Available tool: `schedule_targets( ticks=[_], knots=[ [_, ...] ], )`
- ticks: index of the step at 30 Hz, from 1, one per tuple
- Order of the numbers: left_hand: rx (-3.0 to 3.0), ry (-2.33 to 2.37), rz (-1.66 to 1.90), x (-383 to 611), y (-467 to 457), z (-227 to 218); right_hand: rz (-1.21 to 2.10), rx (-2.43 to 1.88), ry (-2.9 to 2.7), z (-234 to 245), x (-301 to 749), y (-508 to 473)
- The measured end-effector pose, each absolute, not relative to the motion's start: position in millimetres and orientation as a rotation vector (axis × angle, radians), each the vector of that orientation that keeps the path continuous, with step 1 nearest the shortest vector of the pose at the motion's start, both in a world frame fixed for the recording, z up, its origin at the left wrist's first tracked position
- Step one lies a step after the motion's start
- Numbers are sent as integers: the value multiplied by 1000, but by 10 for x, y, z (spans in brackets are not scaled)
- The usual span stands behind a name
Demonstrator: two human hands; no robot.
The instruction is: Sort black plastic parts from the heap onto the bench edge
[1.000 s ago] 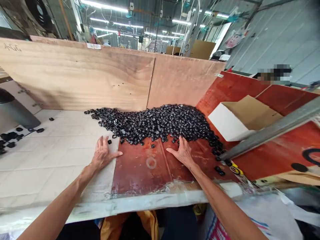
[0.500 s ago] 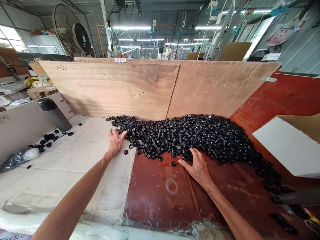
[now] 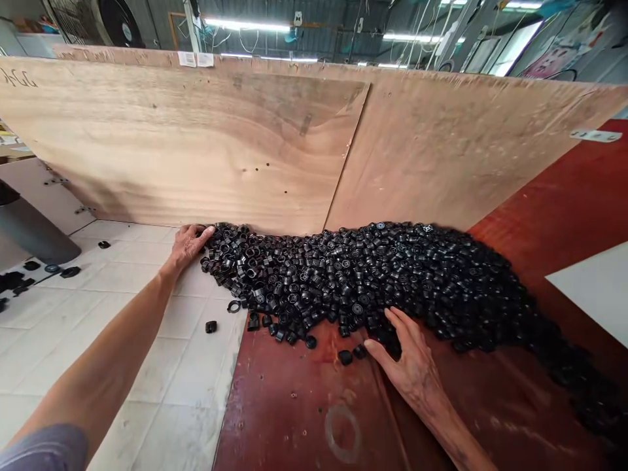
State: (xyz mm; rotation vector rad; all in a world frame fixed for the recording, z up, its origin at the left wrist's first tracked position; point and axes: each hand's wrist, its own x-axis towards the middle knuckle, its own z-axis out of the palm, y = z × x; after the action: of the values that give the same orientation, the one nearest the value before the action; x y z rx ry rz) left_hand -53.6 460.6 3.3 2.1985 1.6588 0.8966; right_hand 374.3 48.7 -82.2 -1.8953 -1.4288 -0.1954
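Note:
A long heap of small black plastic caps (image 3: 314,281) lies along the foot of the plywood board. At its far left end is my left hand (image 3: 189,243), thumb apart from the fingers, touching the outermost caps. My right hand (image 3: 412,360) is at the front edge of the heap, open, with fingers spread and fingertips against the caps; nothing is held in it. A loose cap (image 3: 345,357) sits just left of my right thumb. Another single cap (image 3: 210,326) and a thin black ring (image 3: 234,306) lie on the white surface nearer my left arm.
An upright plywood board (image 3: 196,144) closes off the back. White tiled-looking sheeting (image 3: 161,366) covers the left; a red-brown panel (image 3: 289,399) covers the middle and right. A grey flask (image 3: 36,226) stands tilted at left beside black pieces. A white box side (image 3: 596,288) is at right.
My left hand has moved left and back to the heap's far end. My right hand stays at the front edge. The camera view has tipped down and come closer.

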Motion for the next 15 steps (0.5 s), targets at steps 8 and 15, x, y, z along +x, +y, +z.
schedule_targets(
  ticks=[8, 15],
  knots=[
    [2220, 1459, 776, -315, 4204, 31, -141, -1948, -1413, -761, 3682, 495],
    [2075, 1669, 1030, -342, 4125, 37, -139, -1901, -1375, -764, 3704, 502]
  ],
)
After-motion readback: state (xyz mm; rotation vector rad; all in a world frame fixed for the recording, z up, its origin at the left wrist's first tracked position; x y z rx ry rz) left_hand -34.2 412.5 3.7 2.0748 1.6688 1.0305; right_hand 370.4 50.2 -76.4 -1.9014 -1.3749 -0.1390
